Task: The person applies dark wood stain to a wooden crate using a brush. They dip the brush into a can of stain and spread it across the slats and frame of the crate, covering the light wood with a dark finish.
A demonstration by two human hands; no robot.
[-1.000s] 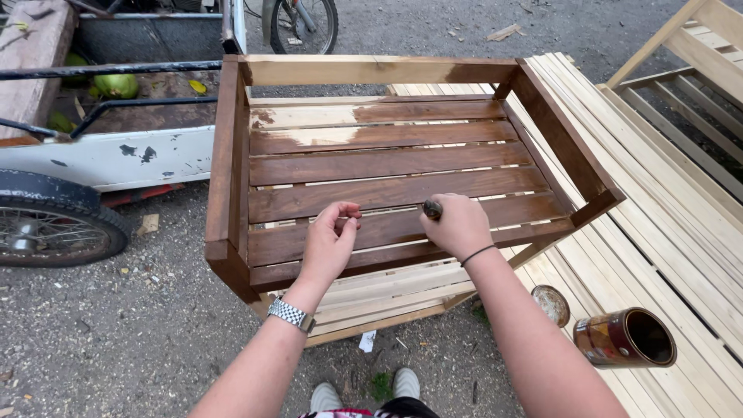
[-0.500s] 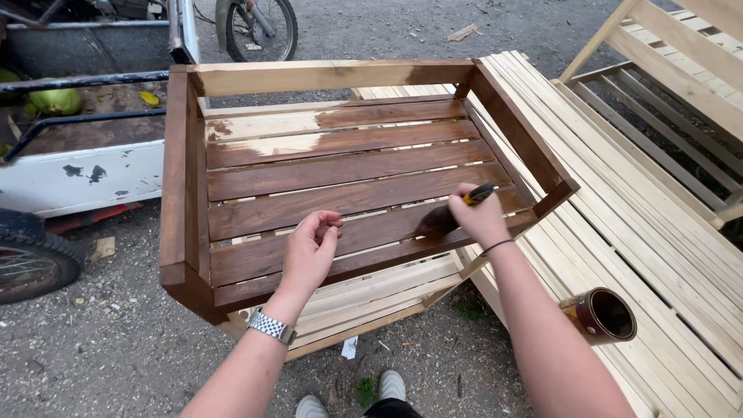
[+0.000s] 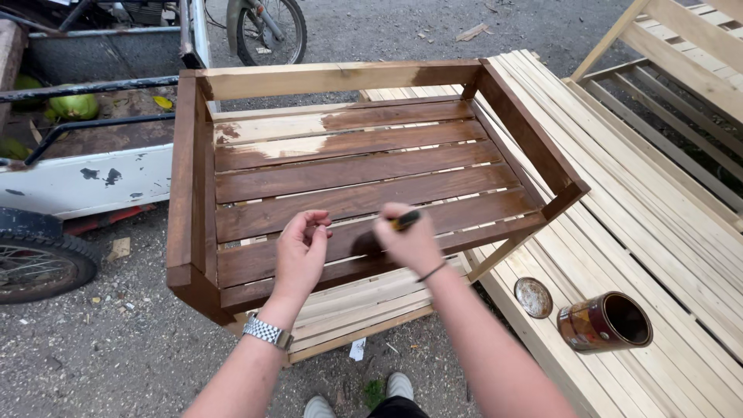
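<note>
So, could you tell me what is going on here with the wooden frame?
A person is staining a slatted wooden frame dark brown. The right hand holds a small brush over a front slat, and the left hand hovers beside it with fingers curled. Most slats are brown; the top rail and rear slats remain partly bare. An open tin lies on its side on pale planks, its lid nearby.

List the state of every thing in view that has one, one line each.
Wooden seat frame: mostly stained brown, back slats partly bare.
Brush: held in right hand.
Left hand: holds nothing, over front slat.
Can: open, on its side.
Lid: off, lying flat.
</note>
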